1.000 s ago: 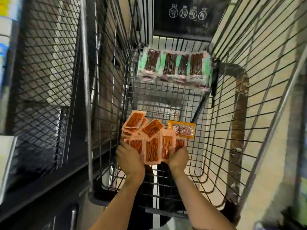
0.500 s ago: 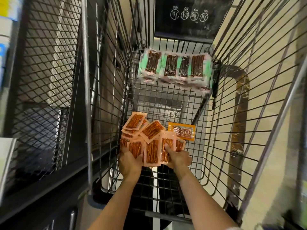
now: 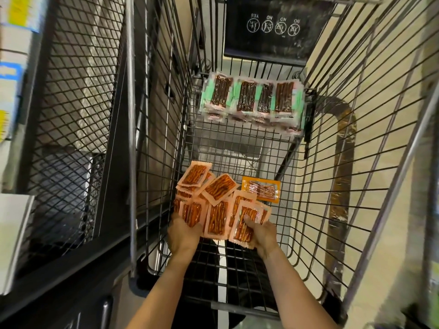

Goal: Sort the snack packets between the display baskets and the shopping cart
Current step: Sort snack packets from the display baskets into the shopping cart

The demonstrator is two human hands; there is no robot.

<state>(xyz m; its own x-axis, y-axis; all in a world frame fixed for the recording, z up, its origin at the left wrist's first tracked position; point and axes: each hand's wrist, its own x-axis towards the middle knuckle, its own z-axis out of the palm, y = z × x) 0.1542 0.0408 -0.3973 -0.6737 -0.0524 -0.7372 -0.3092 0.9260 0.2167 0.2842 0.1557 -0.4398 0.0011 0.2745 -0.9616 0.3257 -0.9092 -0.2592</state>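
A heap of pink-edged orange snack packets lies on the floor of the wire shopping cart. My left hand grips packets at the heap's left side. My right hand holds a small stack of the same packets, thumb on top, lifted off the heap's right edge. A single orange packet lies flat just behind the heap. Several green-and-pink packets with dark sticks sit in a row on the cart's raised child seat at the far end.
A black flap with white warning icons stands behind the seat. A black mesh display basket runs along the cart's left side, with white boxes at the far left. Tan floor shows through the cart's right wall.
My right hand has shifted right and raised a small stack of pink-edged packets from the heap. My left hand has slid a little closer along the heap's left side.
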